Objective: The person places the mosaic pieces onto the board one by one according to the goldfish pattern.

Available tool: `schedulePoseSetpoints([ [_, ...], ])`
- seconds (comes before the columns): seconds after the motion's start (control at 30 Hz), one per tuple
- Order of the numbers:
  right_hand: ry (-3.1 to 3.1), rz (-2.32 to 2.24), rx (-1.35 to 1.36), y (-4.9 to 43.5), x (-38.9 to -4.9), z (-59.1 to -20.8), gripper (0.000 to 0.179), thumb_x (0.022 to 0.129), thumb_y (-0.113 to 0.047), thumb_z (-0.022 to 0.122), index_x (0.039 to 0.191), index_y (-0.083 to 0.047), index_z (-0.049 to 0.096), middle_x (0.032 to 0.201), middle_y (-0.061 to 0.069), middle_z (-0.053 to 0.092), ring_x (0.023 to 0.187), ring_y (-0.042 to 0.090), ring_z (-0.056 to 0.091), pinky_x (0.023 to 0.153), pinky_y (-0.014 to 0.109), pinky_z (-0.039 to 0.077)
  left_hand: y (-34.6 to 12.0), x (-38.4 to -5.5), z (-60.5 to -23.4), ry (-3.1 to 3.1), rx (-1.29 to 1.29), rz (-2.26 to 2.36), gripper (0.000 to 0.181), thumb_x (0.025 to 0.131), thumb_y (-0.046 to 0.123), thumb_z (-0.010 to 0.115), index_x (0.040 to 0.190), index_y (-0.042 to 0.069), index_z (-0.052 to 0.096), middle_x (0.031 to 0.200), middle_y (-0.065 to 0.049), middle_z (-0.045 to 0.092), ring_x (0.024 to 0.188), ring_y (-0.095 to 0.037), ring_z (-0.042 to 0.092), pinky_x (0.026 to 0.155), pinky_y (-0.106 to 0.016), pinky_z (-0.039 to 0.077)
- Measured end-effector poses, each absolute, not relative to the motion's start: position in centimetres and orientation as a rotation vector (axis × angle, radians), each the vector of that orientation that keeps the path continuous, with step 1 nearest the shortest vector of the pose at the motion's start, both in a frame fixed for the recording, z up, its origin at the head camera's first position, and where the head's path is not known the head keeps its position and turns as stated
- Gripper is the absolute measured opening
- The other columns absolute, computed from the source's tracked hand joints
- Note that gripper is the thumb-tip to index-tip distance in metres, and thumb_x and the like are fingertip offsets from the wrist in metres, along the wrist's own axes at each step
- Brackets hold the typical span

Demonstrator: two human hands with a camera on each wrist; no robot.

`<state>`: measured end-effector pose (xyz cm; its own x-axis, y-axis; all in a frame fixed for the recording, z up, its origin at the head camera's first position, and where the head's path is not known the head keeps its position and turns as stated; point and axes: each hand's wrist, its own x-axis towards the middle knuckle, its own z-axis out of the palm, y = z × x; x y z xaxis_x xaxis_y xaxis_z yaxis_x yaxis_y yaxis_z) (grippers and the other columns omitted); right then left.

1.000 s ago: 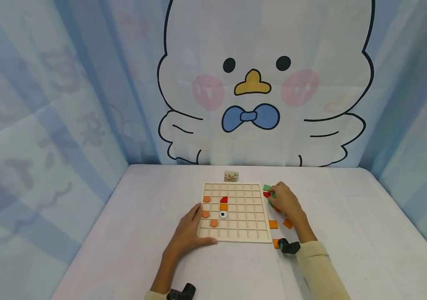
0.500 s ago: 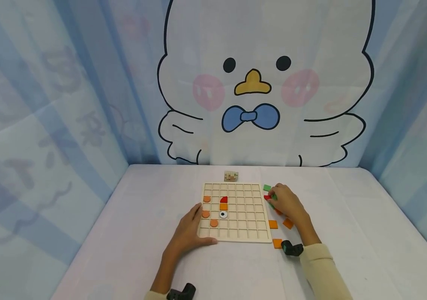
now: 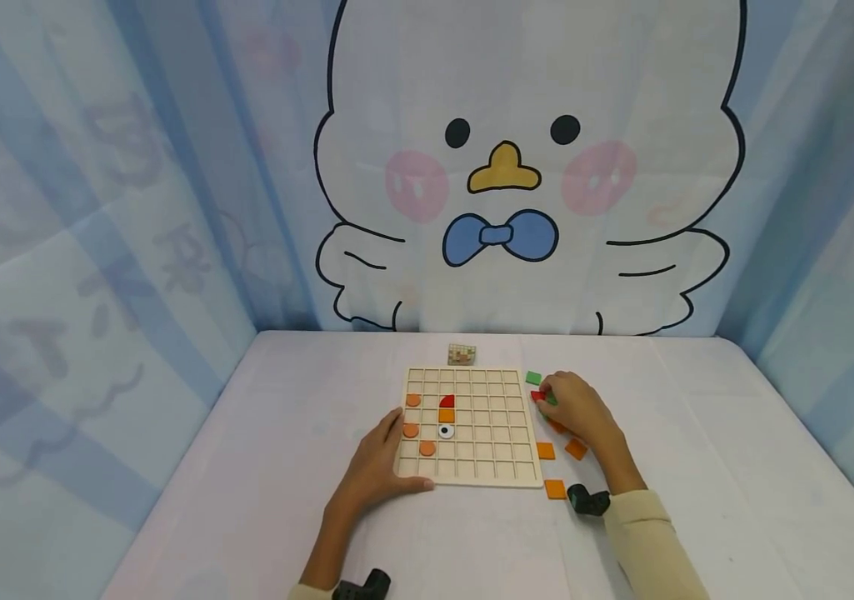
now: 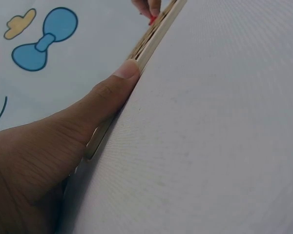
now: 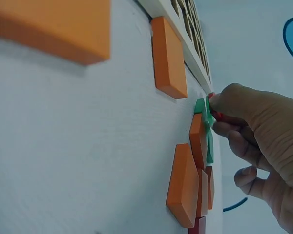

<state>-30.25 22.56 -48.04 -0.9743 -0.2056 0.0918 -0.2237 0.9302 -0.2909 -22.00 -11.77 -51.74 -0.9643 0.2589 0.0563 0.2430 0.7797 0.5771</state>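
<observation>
Two hands are busy: the right hand (image 3: pixel 584 408) pinches a red piece (image 3: pixel 537 396) with thumb and finger, just beside the right edge of the board (image 3: pixel 502 455), and the left hand (image 3: pixel 376 462), spread wide, touches the board's front left corner. Green pieces (image 3: pixel 534 378) and orange blocks (image 3: pixel 555 489) lie near the right hand. On the board sit three orange circles (image 3: pixel 427 448), a red shape (image 3: pixel 447 402), an orange square (image 3: pixel 446 415) and a round eye (image 3: pixel 446 431).

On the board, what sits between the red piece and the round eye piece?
An orange square tile: the head view shows it between the red piece and eye piece.
</observation>
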Motion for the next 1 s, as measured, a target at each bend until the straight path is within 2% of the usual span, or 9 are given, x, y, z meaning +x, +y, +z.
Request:
schedulePoseSetpoints([
  [0.2,-2.991,0.565,0.379,22.5,-29.8,-47.8,0.026,0.088,-0.025,0.071,0.1,-0.003,0.07,0.095,0.007,0.067,0.085,0.021,0.057,0.085,0.042,0.055,-11.9,-22.1,-51.8,2.948,0.41,0.952,0.125,0.063,0.07,0.078,0.155,0.007,0.023,0.162,-0.01,0.021,0.146,-0.032,0.029,0.115,-0.051,0.033],
  [0.4,-2.966,0.69,0.49,21.8,-29.0,-47.5,0.023,0.088,-0.024,0.071,0.101,-0.004,0.07,0.09,0.005,0.065,0.077,0.016,0.054,0.07,0.03,0.05,-12.0,-22.1,-52.0,2.943,0.418,0.944,0.126,0.062,0.072,0.078,0.155,0.006,0.023,0.162,-0.009,0.021,0.146,-0.032,0.029,0.115,-0.05,0.033],
  [0.5,-2.96,0.739,0.554,21.3,-28.7,-47.4,0.023,0.088,-0.022,0.071,0.101,-0.003,0.069,0.088,0.004,0.064,0.076,0.015,0.053,0.066,0.028,0.047,-12.0,-22.1,-52.0,2.941,0.414,0.948,0.126,0.062,0.072,0.077,0.155,0.006,0.023,0.162,-0.009,0.021,0.146,-0.032,0.029,0.115,-0.051,0.033],
  [0.83,-2.919,0.766,0.738,19.1,-27.5,-47.6,0.021,0.085,-0.022,0.075,0.097,-0.006,0.069,0.085,-0.001,0.063,0.071,0.01,0.049,0.062,0.021,0.044,-11.8,-22.3,-52.3,2.949,0.414,0.932,0.126,0.063,0.074,0.076,0.156,0.007,0.022,0.163,-0.009,0.02,0.146,-0.031,0.029,0.116,-0.05,0.033],
  [1.0,-2.922,0.817,0.779,17.9,-27.0,-47.7,0.021,0.086,-0.024,0.075,0.098,-0.009,0.07,0.087,-0.003,0.063,0.076,0.01,0.05,0.065,0.021,0.045,-11.8,-22.4,-52.4,2.953,0.416,0.919,0.127,0.062,0.075,0.075,0.156,0.008,0.022,0.163,-0.008,0.02,0.146,-0.03,0.029,0.116,-0.049,0.032],
])
